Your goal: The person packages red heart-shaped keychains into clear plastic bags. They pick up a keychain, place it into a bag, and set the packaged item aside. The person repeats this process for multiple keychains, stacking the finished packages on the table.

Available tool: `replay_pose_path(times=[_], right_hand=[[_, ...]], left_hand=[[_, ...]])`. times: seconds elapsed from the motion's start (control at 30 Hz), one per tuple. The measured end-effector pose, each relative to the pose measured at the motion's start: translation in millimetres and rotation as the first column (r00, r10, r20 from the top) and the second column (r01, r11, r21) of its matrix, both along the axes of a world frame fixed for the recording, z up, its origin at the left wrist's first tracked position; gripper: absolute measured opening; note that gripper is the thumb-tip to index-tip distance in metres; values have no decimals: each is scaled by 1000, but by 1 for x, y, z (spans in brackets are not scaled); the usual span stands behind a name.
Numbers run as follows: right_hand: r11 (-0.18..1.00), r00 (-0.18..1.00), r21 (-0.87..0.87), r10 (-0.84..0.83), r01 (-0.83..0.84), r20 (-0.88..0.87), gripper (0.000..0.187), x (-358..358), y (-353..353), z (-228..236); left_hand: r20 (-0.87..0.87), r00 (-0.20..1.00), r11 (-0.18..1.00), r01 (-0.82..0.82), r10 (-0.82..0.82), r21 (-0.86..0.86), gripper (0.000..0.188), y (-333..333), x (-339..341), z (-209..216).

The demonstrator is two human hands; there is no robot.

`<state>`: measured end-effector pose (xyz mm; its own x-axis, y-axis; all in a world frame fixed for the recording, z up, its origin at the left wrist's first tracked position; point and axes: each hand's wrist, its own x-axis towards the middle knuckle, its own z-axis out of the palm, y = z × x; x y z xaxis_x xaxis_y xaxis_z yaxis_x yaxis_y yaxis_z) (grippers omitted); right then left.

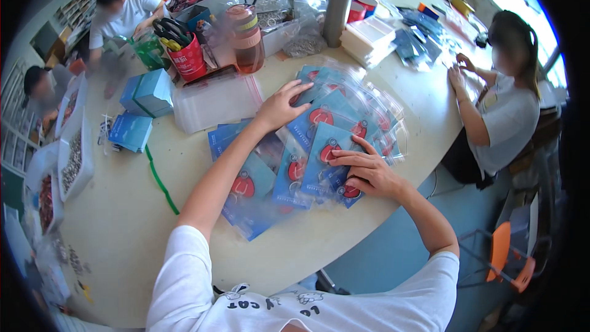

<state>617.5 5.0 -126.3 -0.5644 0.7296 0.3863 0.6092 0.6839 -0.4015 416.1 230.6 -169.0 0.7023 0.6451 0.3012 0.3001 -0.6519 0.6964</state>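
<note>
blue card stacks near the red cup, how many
2: a tall banded stack beside the red cup, a lower stack just in front; more may be hidden.

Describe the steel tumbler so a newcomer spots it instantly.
On the big cream table, look past the spread of bagged blue cards under the left hand and right hand. Just left of the white stack stands the steel tumbler. Its plain silvery body and dark lid set it apart from the brown-tinted bottle with a pinkish band.
</note>
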Motion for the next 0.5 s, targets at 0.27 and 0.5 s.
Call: replay_pose_path(times=[0.27, 0.5], right_hand=[[1000, 1000, 27, 1, -2, 8, 19, 42, 60, -8], [963, 995, 258, -92, 79, 40, 16, 46, 41, -16]], left_hand=[[-91, 992, 996, 85, -85, -2, 56, 74, 41, -1], [-64, 985, 979, 152, -162, -139, 77, 56, 13, 46]])
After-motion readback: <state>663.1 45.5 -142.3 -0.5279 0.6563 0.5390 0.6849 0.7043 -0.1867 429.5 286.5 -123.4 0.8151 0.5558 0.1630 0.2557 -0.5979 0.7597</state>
